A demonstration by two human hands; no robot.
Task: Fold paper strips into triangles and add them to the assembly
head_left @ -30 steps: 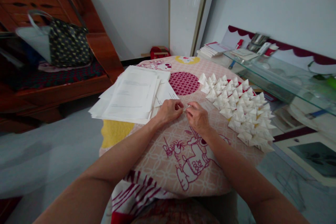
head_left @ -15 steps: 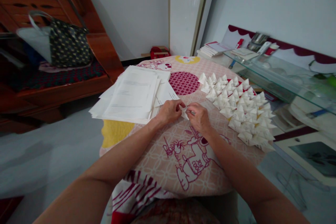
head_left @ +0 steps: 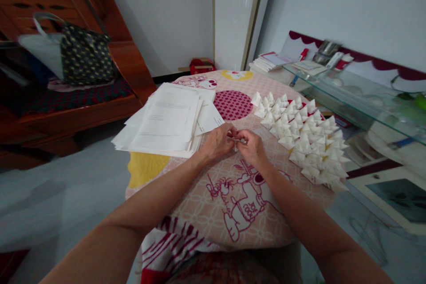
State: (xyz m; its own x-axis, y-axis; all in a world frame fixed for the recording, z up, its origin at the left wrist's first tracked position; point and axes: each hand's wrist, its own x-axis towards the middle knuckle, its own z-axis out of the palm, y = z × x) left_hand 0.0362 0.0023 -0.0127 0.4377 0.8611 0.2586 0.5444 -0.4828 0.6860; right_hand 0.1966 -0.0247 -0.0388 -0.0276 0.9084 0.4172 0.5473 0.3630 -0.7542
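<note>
Over the middle of the cloth-covered table (head_left: 196,204), my left hand (head_left: 219,142) and my right hand (head_left: 251,145) meet with fingertips pinched together. Between them is a small piece of white paper (head_left: 236,145), mostly hidden by the fingers; its shape is hard to make out. To the left of my left hand lies a stack of printed paper sheets (head_left: 166,120). On the right, beyond my right hand, stand several rows of small pointed folded-paper pieces (head_left: 302,137), white and packed close together.
A glass shelf unit (head_left: 366,97) with papers, a red-capped bottle and metal containers borders the table's right side. At the left stands a wooden bench (head_left: 126,71) carrying a dark patterned bag (head_left: 84,55). A tall white cabinet-like appliance (head_left: 233,17) is behind the table.
My hands have come closer together, the left shifting right toward the right hand. The white paper between them is now more covered by the fingers.
</note>
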